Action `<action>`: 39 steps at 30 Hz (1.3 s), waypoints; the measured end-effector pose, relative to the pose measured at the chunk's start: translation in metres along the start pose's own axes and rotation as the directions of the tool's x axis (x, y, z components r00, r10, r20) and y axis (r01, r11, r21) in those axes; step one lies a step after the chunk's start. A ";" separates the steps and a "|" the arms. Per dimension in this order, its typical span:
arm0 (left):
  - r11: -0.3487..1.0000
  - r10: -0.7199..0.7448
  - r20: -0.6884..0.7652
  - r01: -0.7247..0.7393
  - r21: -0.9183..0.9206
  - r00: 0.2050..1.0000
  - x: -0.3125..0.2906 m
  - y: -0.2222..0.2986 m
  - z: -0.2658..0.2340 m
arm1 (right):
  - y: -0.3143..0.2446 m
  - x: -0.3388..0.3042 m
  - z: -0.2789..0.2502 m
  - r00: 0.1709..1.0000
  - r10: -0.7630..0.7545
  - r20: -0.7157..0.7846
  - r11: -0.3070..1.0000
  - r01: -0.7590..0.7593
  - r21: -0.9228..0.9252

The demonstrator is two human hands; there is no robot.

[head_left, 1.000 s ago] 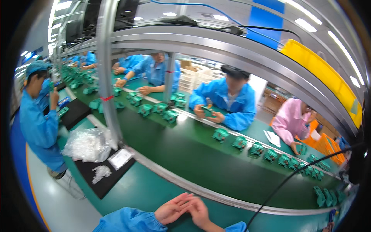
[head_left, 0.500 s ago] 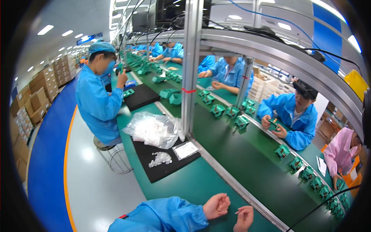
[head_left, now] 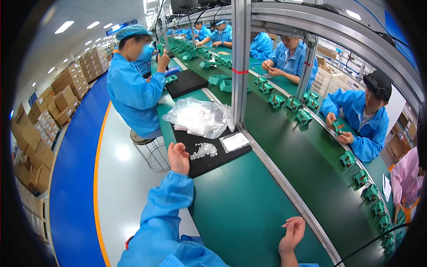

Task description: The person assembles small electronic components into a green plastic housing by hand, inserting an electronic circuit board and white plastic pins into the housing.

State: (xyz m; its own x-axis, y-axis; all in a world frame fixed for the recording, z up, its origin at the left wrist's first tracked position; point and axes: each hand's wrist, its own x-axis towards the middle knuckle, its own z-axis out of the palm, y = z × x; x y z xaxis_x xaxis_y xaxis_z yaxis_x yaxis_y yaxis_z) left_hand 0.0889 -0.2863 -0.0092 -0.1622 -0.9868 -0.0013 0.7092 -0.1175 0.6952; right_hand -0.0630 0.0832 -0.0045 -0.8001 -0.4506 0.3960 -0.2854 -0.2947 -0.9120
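Note:
My left hand (head_left: 179,159) is reached out over the left edge of the black foam mat (head_left: 212,164). Its fingers are loosely bent and apart, with nothing visible in them. Just right of it lies a small heap of clear plastic pieces (head_left: 204,151). Behind the heap rests a crumpled clear plastic bag (head_left: 199,118) with whitish contents, and a white printed card (head_left: 234,142) lies at the mat's right side. My right hand (head_left: 292,234) hovers above the green tabletop (head_left: 242,196), near the metal rail. Its fingers are curled together; whatever they may hold is too small or hidden.
An upright metal post (head_left: 240,62) stands behind the mat. Beyond the rail (head_left: 284,189), a green conveyor carries green housings (head_left: 304,117) along its far side. A co-worker (head_left: 133,84) sits at the left; another (head_left: 360,115) across the belt handles a green housing.
My left hand has moved away from my right, forward and left to the foam mat. My right hand has stayed over the near tabletop. The whole view has shifted.

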 end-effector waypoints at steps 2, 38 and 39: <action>0.993 0.037 -0.100 -0.025 0.118 0.994 0.018 -0.011 0.001 | 0.001 0.001 -0.004 1.000 0.000 -0.009 1.000 0.000 -0.002; 0.266 0.049 0.427 -0.424 0.866 0.903 0.018 -0.049 0.010 | 0.024 -0.002 -0.005 0.999 0.055 0.002 0.997 -0.055 0.048; 0.350 0.056 0.431 -0.422 0.836 0.901 0.010 -0.048 0.019 | 0.025 -0.002 -0.005 0.997 0.075 -0.006 0.993 -0.074 0.094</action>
State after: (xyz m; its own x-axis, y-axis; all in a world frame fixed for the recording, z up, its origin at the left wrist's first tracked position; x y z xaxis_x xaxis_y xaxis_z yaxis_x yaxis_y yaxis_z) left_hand 0.0400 -0.2884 -0.0286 -0.4019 -0.8470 0.3479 -0.2566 0.4689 0.8451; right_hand -0.0710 0.0815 -0.0285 -0.8225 -0.4660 0.3261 -0.1745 -0.3388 -0.9245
